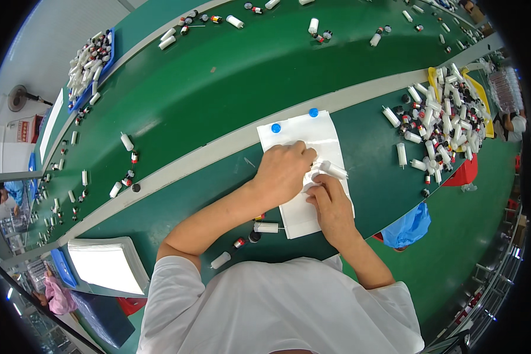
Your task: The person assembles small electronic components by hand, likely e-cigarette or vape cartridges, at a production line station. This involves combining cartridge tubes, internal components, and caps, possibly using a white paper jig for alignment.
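Note:
A sheaf of white paper (312, 221) lies on the green table before me, with two round blue pieces (275, 128) on its far edge. Over its middle, my left hand (284, 171) is closed, fingers curled down; whatever they grip is hidden. My right hand (334, 213) is closed too, its thumb and fingers pinching at a small white piece (310, 180) between the hands. A white cylinder (334, 170) lies right against the right fingers. Close to my left forearm are another white cylinder (266, 227) and a small red-and-black part (239, 242).
A yellow bin (488, 106) overflows with white cylinders at right. Beyond a pale rail (218, 141) runs a green belt (230, 76) carrying scattered parts. A paper stack (107, 264) sits left; a full blue tray (111, 50) stands far left. A blue bag (408, 227) hangs by the table's right edge.

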Demonstrator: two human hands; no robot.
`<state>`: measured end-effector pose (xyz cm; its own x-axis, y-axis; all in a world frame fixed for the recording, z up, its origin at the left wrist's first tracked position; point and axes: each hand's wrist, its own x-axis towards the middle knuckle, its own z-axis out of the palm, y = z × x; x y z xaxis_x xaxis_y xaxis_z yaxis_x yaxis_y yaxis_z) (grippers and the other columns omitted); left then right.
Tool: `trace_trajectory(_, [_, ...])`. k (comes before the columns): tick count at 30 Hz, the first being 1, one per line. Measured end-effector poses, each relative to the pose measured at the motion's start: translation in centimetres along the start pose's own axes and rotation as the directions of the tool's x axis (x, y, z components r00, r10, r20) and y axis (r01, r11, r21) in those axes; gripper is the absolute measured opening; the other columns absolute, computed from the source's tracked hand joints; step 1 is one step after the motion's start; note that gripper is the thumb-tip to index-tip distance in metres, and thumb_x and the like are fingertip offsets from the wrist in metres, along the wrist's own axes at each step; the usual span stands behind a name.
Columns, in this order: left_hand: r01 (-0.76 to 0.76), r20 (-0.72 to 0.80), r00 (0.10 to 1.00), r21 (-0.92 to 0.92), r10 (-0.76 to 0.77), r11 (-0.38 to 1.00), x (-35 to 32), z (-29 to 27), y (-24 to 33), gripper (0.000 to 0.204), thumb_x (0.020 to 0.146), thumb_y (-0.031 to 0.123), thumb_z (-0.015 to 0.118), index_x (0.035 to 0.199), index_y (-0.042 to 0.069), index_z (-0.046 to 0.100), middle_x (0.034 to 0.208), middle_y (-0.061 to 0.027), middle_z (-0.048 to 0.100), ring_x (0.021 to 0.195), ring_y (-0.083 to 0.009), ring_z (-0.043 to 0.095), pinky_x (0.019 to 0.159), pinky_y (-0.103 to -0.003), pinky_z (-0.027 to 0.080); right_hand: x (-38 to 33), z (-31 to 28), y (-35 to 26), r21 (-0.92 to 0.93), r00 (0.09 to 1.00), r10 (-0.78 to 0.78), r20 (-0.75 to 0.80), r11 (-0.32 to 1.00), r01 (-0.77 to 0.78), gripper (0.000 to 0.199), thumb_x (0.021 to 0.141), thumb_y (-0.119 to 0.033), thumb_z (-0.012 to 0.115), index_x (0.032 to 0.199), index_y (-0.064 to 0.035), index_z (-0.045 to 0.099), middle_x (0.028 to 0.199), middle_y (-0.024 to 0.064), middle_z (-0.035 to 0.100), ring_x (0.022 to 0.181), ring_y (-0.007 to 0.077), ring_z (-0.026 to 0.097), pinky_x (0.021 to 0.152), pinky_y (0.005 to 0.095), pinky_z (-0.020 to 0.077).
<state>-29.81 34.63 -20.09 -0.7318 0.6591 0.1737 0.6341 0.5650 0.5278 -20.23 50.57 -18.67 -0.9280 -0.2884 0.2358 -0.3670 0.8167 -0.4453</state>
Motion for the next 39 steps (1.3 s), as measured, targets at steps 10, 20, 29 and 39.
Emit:
trace_trajectory(10, [0.120, -0.095, 0.984, -0.273, -0.150, 0.955, -0.6, 1.0, -1.4, 0.024, 0.083, 0.007, 0.072, 0.103, 0.002, 0.061, 0.090, -0.0130, 0.062, 0.077, -0.0325, 0.065, 0.066, -0.042, 0.052, -0.7, -1.4, 0.1, 0.013, 0.987, -0.078, 0.139, 0.997, 0.077, 0.026, 0.072, 0.006, 0.065, 0.096, -0.0009, 0.063, 0.099, 0.0149, 0.055, 0.096, 0.0306, 0.058, 0.073, 0.0374, 0.0513])
trace_trajectory(20, [0.245, 0.156, 0.932, -0.937, -0.327, 0.250, -2.5, -3.1, 0.0, 0.019, 0.093, 0.000, 0.062, 0.112, -0.001, 0.059, 0.099, -0.0059, 0.067, 0.080, -0.0068, 0.061, 0.068, -0.023, 0.049, 1.1, -1.8, 1.4, 0.189, 0.988, 0.151, -0.027, 0.972, -0.143, 0.019, 0.075, 0.006, 0.069, 0.089, -0.0029, 0.060, 0.092, 0.0129, 0.059, 0.085, 0.0346, 0.061, 0.071, 0.0404, 0.0505])
trace_trajectory(29, [0.489, 0.536, 0.835, -0.828, -0.128, -0.274, -4.2, 0.0, 0.6, 0.018, 0.098, 0.010, 0.060, 0.115, 0.005, 0.056, 0.100, -0.0051, 0.061, 0.077, -0.0082, 0.055, 0.076, -0.027, 0.051, -0.3, -1.5, 0.3, 0.244, 0.984, 0.109, 0.139, 0.960, -0.141, 0.014, 0.077, 0.004, 0.069, 0.088, -0.0012, 0.063, 0.098, 0.0122, 0.056, 0.089, 0.0311, 0.059, 0.073, 0.0397, 0.0520])
trace_trajectory(39, [0.498, 0.478, 0.858, -0.864, -0.188, 0.071, -4.5, 1.5, 1.5, 0.014, 0.100, -0.002, 0.047, 0.113, 0.002, 0.047, 0.113, -0.0087, 0.060, 0.091, -0.0115, 0.061, 0.082, -0.027, 0.052, -1.0, -2.3, 3.8, 0.138, 0.955, 0.280, -0.099, 0.954, -0.265, 0.018, 0.078, 0.008, 0.065, 0.095, 0.0010, 0.061, 0.097, 0.0122, 0.054, 0.082, 0.0313, 0.058, 0.074, 0.0362, 0.0520])
